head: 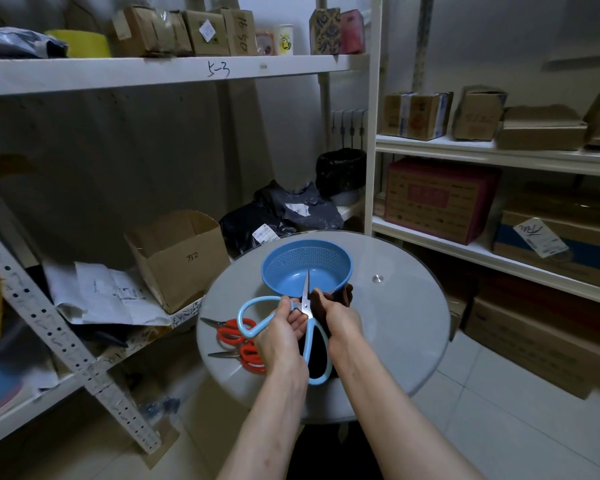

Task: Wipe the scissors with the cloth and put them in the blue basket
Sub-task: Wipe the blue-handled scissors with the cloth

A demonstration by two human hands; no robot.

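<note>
Gripping pointed steel scissors (pixel 306 299), left hand (pixel 281 327) adjoins dark cloth (pixel 342 294).

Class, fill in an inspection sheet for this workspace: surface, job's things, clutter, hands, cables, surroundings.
Surface: round glass table, with a metal stud towards its right.
Job's things: round blue plastic basket on the table; blue-handled steel scissors, blades closed, tip pointing over the basket; dark cloth beside the blades.
Clutter: two red-handled scissors lying on the table's left.
Hands: left hand grips the blue-handled scissors near the pivot; right hand holds the cloth.
Cables: nothing seen.
Surroundings: white metal shelves with cardboard boxes.
</note>
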